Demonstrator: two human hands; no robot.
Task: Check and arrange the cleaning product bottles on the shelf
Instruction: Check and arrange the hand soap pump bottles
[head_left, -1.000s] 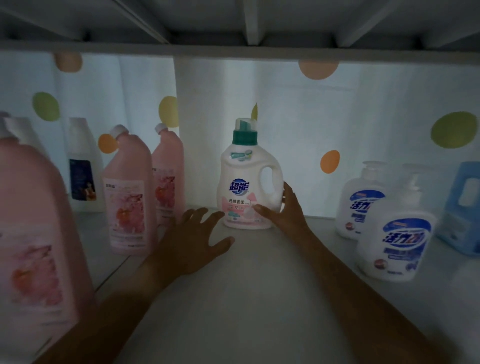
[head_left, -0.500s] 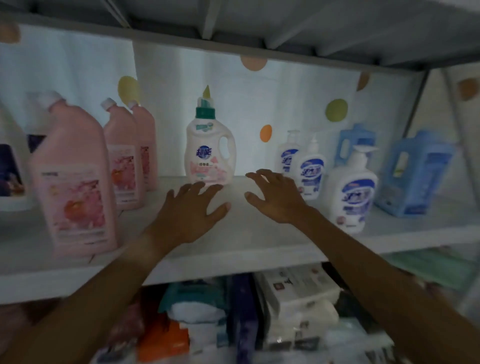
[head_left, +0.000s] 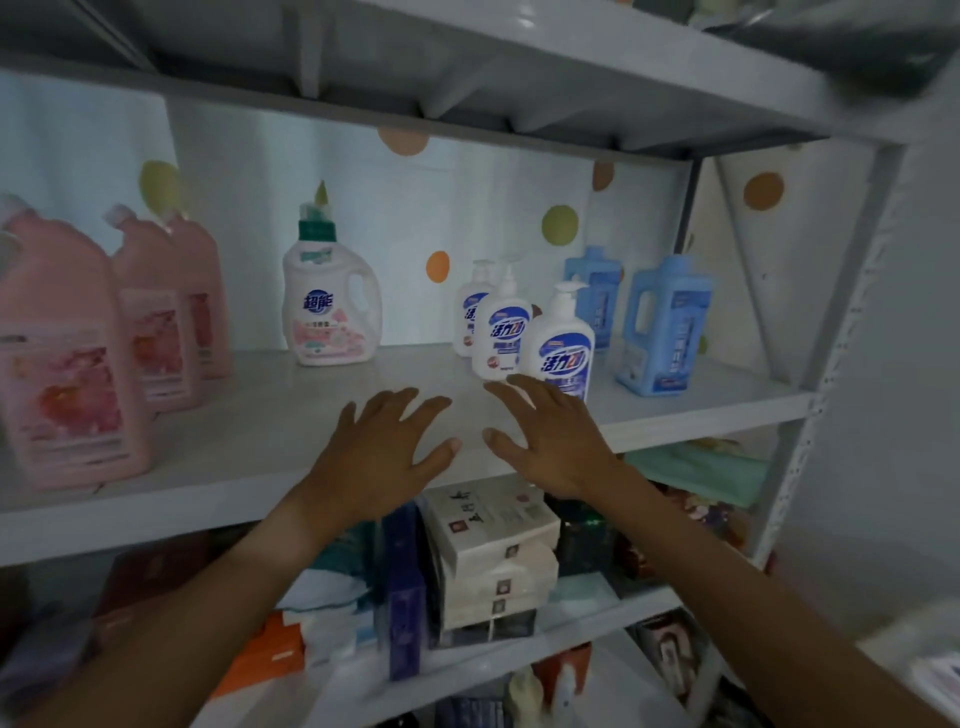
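A white detergent bottle (head_left: 331, 306) with a green cap stands upright at the back of the grey shelf (head_left: 249, 431). Three pink bottles (head_left: 67, 358) stand in a row at the left. Three white pump bottles (head_left: 558, 345) stand to the right of centre, with two blue jugs (head_left: 667, 325) behind them. My left hand (head_left: 382, 452) and my right hand (head_left: 550, 436) hover over the shelf's front edge with fingers spread, holding nothing. The fingertips of my right hand are close to the nearest pump bottle.
A shelf board (head_left: 467, 93) hangs just above the bottles. A metal upright (head_left: 810, 426) bounds the shelf at the right. The lower shelf holds stacked white boxes (head_left: 493, 551), a dark blue box (head_left: 405, 597) and an orange pack (head_left: 265, 654). A dotted curtain (head_left: 498, 223) hangs behind.
My right hand has let go of the white detergent bottle, and both hands have drawn back to the shelf's front edge. The view has pulled back and shows the lower shelf.
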